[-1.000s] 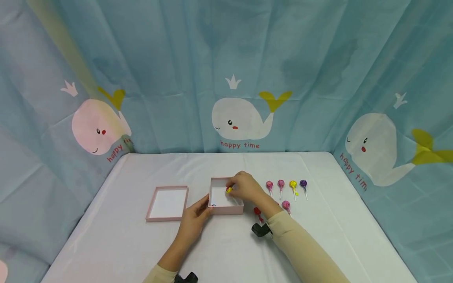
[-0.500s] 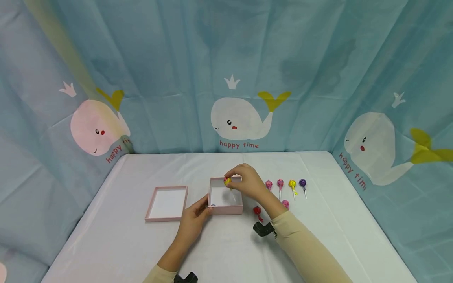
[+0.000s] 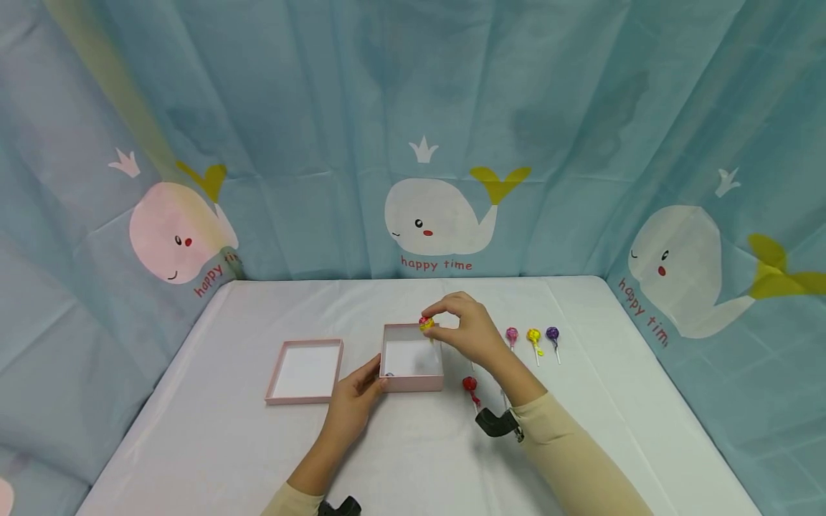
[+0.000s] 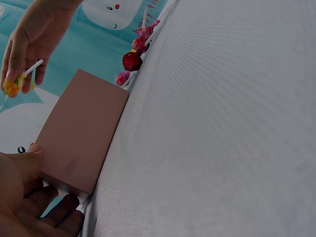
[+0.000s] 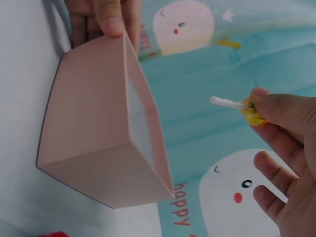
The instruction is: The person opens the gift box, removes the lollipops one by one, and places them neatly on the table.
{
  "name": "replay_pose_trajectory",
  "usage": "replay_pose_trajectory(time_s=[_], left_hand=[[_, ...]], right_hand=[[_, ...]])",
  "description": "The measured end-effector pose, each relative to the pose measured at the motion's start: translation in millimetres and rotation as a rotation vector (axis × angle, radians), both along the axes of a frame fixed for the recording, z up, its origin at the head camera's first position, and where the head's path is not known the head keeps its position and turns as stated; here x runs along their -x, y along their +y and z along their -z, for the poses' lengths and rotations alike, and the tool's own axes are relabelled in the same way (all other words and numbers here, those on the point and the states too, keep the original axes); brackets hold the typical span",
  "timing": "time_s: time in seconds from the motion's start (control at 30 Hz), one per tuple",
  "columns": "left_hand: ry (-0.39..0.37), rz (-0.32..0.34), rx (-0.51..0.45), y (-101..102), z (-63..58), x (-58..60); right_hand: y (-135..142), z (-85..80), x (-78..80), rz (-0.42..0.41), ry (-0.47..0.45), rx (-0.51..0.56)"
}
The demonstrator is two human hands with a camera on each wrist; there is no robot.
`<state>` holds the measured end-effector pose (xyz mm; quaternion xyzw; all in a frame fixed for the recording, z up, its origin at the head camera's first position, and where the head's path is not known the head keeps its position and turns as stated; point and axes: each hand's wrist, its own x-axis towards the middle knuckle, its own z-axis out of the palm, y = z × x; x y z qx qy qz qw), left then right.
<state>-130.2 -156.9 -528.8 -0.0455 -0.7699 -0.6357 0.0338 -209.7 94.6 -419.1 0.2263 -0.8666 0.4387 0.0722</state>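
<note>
My right hand pinches a yellow and red wrapped lollipop by its candy head, between thumb and index finger. It hangs above the back right part of an open pink box, its white stick pointing down toward the box; the right wrist view shows the lollipop apart from the walls. My left hand grips the box at its front left corner, thumb at the rim; in the left wrist view the other fingers lie along the side. A small bluish thing shows inside that corner.
A shallow pink lid lies left of the box. Right of it are a red lollipop, a pink lollipop, a yellow lollipop and a purple lollipop. My right forearm hides others. A whale-print curtain hangs behind.
My right hand has risen out of the box with the lollipop, then shifted a little right. My left hand and the box have stayed in place.
</note>
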Motion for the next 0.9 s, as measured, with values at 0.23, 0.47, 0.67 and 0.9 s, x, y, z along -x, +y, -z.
replay_pose_trajectory(time_s=[0.23,0.47,0.67,0.9], left_hand=[[0.009,0.003,0.041,-1.0,1.0,-0.1],[0.009,0.004,0.029,-0.1,0.8,-0.2],[-0.008,-0.01,0.003,1.6,0.7,0.1],[-0.03,-0.029,0.001,5.9,-12.8,-4.1]], right_hand=[[17.8,-6.6,-8.8,0.007,0.049,0.038],[38.1,-10.3,-17.7,0.051,0.04,0.074],[57.2,-9.7,-27.6,0.096,0.03,0.098],[82.5,-3.2,-37.7,0.148,0.055,0.105]])
